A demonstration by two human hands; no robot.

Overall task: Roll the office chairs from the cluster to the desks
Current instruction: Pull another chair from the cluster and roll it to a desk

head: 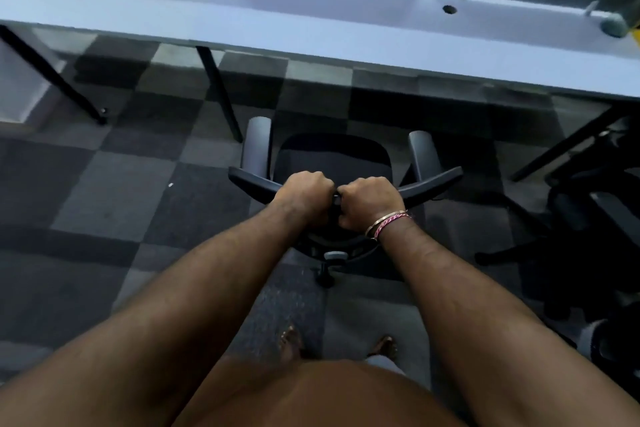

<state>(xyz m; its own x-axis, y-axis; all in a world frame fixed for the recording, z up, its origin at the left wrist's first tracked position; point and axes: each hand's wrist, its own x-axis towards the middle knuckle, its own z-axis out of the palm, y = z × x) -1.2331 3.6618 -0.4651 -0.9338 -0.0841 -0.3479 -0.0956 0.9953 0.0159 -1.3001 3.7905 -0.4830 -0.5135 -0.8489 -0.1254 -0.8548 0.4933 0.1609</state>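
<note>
A black office chair (pixel 332 156) with grey armrests stands in front of me, facing the long white desk (pixel 311 31). Its seat front lies just short of the desk's near edge. My left hand (pixel 303 192) and my right hand (pixel 367 201) grip the top edge of the chair's backrest side by side, fingers curled over it. A caster and the grey height knob (pixel 335 256) show below my wrists. The rest of the chair's base is hidden by my arms.
Black desk legs (pixel 220 94) slant down left of the chair, another pair stands at the right (pixel 561 146). A second dark chair (pixel 588 225) sits at the right edge. Checkered grey carpet (pixel 104 191) covers the floor. My feet stand behind the chair.
</note>
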